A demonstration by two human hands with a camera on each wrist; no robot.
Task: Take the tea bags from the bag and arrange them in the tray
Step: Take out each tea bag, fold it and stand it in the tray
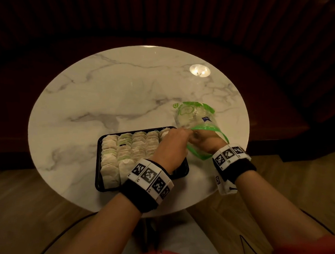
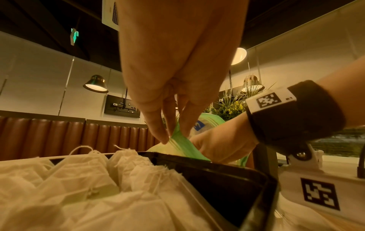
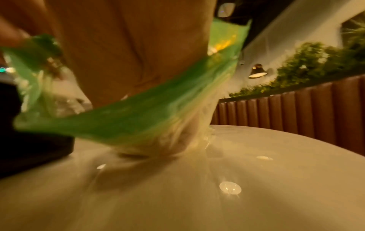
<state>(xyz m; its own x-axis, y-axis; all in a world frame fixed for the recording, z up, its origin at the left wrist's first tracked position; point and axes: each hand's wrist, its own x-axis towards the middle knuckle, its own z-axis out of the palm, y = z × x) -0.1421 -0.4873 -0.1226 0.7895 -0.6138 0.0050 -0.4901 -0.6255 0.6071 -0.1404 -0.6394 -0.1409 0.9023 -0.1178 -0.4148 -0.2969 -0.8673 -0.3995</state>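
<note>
A black tray (image 1: 97,169) near the table's front edge holds rows of white tea bags (image 1: 129,150). Right of it lies a clear zip bag (image 1: 193,115) with a green rim, its mouth turned toward me. My left hand (image 1: 186,133) reaches over the tray's right end and pinches the green rim (image 2: 183,145) between thumb and fingers (image 2: 158,132). My right hand (image 1: 200,138) is pushed into the bag's mouth, with the rim looped around it (image 3: 138,118). Its fingers are hidden by plastic and blur. The left wrist view has the tea bags (image 2: 88,179) and tray wall (image 2: 227,179) below.
The round marble table (image 1: 112,91) is ringed at the back by a dark padded bench (image 1: 278,111). A lamp reflection (image 1: 199,70) shines at the back right of the table. Wooden floor (image 1: 21,202) lies below the front edge.
</note>
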